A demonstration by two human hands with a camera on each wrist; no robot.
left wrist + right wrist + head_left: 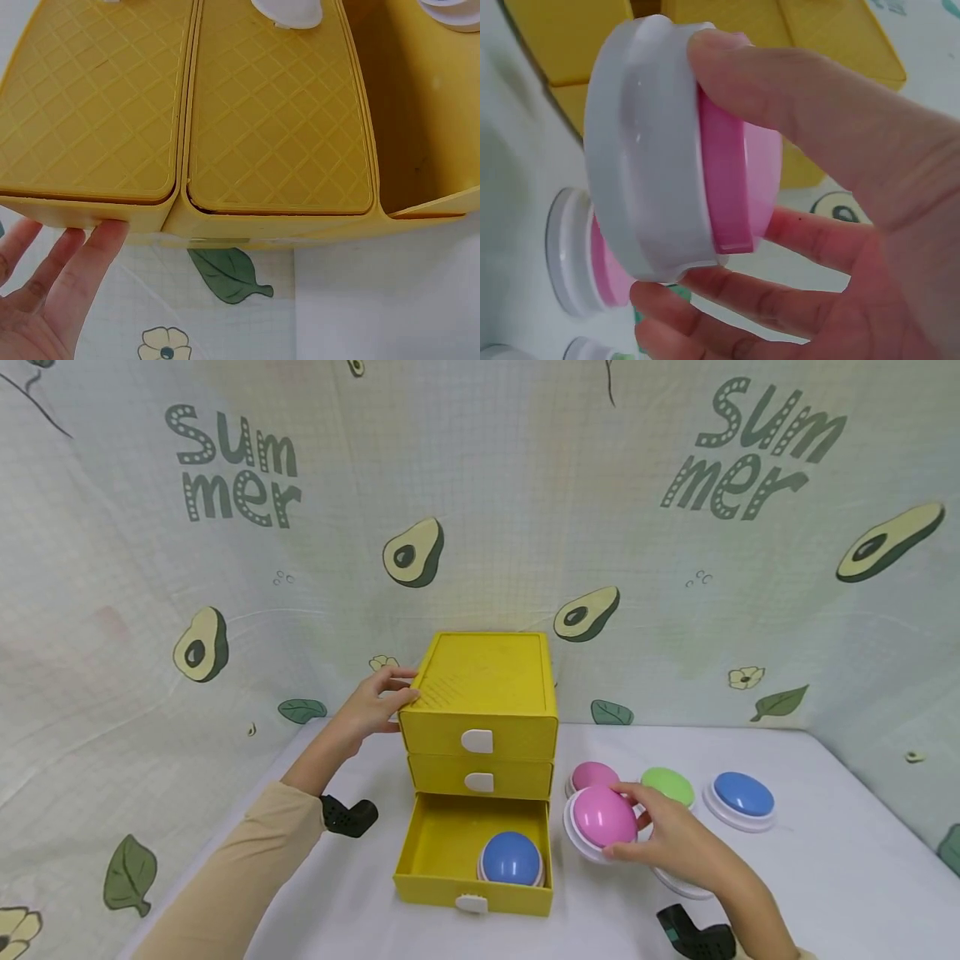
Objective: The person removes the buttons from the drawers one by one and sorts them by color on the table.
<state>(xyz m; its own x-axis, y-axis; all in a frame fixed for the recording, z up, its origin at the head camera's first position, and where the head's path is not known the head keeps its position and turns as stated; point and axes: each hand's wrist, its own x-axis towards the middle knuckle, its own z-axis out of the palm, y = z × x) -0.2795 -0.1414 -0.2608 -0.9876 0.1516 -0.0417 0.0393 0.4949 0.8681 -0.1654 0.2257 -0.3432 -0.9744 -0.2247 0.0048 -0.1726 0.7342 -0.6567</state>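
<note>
My right hand (678,843) pinches a pink push button with a white base (602,818) between thumb and fingers, raised just right of the pulled-out bottom drawer. In the right wrist view, the button (660,150) is tipped on its side, the thumb over its rim. A yellow three-drawer box (480,677) stands in the middle, its upper two drawers closed. Inside the bottom drawer (431,889) lies a blue button (512,858). My left hand (372,703) rests against the box's upper left side; the left wrist view shows extended fingers (94,255) touching it.
On the white table (330,893), right of the box, sit another pink button (592,774), a green button (669,785) and a blue button (744,795). A further white base (682,885) is mostly hidden under my right hand. A printed cloth (495,485) hangs behind.
</note>
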